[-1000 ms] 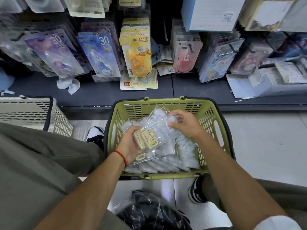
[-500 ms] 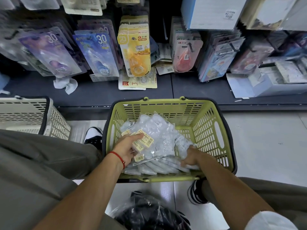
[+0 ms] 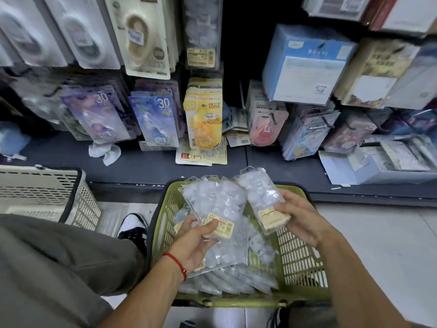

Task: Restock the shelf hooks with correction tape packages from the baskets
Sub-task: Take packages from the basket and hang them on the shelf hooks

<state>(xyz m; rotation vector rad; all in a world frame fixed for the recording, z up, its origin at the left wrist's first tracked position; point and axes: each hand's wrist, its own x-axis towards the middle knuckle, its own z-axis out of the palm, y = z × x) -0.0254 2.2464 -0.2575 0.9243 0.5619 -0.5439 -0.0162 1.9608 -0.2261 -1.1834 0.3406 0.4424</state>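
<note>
A green basket [image 3: 298, 263] on the floor in front of me holds several clear correction tape packages [image 3: 227, 278] with yellow labels. My left hand [image 3: 194, 240] grips a fanned stack of these packages [image 3: 217, 204] above the basket. My right hand [image 3: 295, 218] holds a smaller bunch of packages [image 3: 262, 197] by its labelled end, just right of the stack. Hooks on the shelf behind carry purple [image 3: 99, 114], blue [image 3: 156, 119], yellow [image 3: 204, 119] and pink [image 3: 267, 126] correction tape cards.
A beige basket [image 3: 47, 192] stands at the left by my knee. The dark shelf base [image 3: 146, 162] carries a crumpled white cloth [image 3: 105, 151] and loose cards. Boxes [image 3: 305, 65] hang over the right side. My shoes rest beside the green basket.
My right hand has come up out of the basket with a bunch of packages. My left hand has lifted its stack higher. The camera has tilted up toward the shelf.
</note>
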